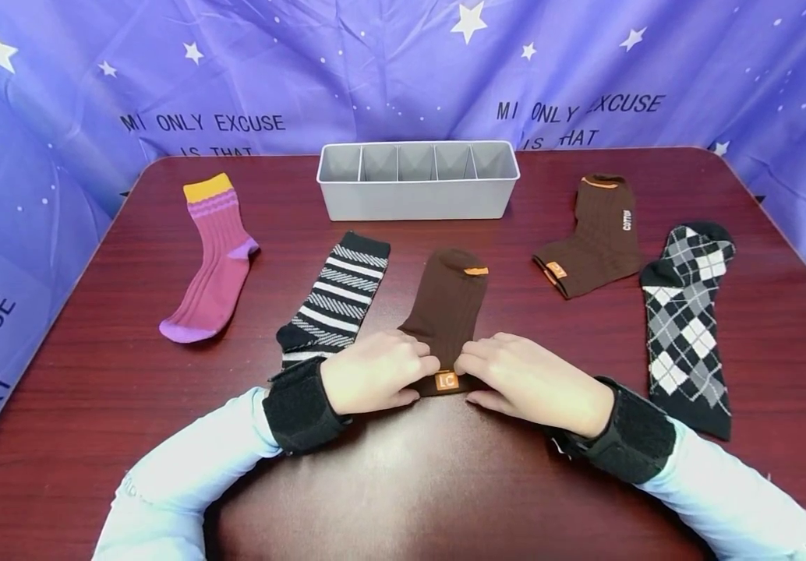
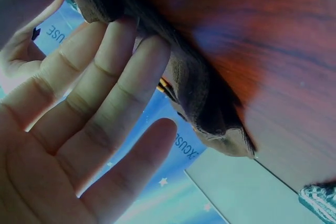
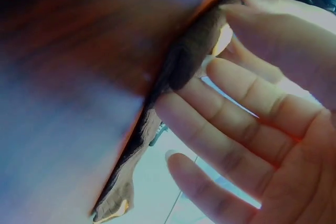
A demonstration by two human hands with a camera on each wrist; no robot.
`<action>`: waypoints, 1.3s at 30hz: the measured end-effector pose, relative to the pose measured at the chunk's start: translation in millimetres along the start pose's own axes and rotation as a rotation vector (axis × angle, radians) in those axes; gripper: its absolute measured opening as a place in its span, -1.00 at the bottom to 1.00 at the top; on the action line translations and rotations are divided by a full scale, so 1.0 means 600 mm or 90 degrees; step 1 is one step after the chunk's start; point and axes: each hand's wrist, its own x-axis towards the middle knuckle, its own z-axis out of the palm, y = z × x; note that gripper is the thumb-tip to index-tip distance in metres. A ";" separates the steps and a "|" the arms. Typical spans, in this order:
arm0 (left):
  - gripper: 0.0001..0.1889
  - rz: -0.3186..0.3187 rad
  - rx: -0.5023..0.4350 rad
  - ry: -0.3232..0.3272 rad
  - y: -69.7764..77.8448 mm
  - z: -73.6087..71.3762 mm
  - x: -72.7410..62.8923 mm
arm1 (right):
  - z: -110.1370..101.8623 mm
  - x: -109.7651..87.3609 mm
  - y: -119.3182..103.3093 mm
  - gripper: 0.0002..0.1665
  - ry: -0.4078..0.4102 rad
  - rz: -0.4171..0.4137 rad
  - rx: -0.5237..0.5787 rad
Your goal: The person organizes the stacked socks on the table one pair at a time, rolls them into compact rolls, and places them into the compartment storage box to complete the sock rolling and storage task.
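Observation:
A brown sock lies flat in the middle of the table, its toe pointing away and its orange-labelled cuff nearest me. My left hand pinches the left side of that cuff, and my right hand pinches the right side. In the left wrist view several fingers press along the sock's edge while the little finger sticks out free. The right wrist view has the brown fabric between thumb and fingers, close over the tabletop. Part of the cuff is hidden behind the hands.
Left of the brown sock lies a black-and-white striped sock, partly behind my left wrist. Farther left is a pink sock. Another brown sock and an argyle sock lie right. A grey divided box stands at the back.

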 end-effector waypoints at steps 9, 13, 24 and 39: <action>-0.88 -0.014 -0.059 0.056 -0.001 0.002 0.002 | 0.000 0.001 0.007 -0.73 -0.005 0.008 0.023; -0.84 -0.016 -0.078 0.071 -0.003 0.003 -0.001 | 0.002 0.000 0.011 -0.77 0.012 0.003 0.049; -0.91 0.007 -0.059 0.042 -0.002 -0.008 -0.005 | -0.003 -0.001 0.014 -0.67 -0.050 0.057 0.148; -0.78 -0.002 -0.126 0.008 -0.002 -0.002 -0.001 | -0.004 -0.002 0.005 -0.76 -0.033 0.072 0.081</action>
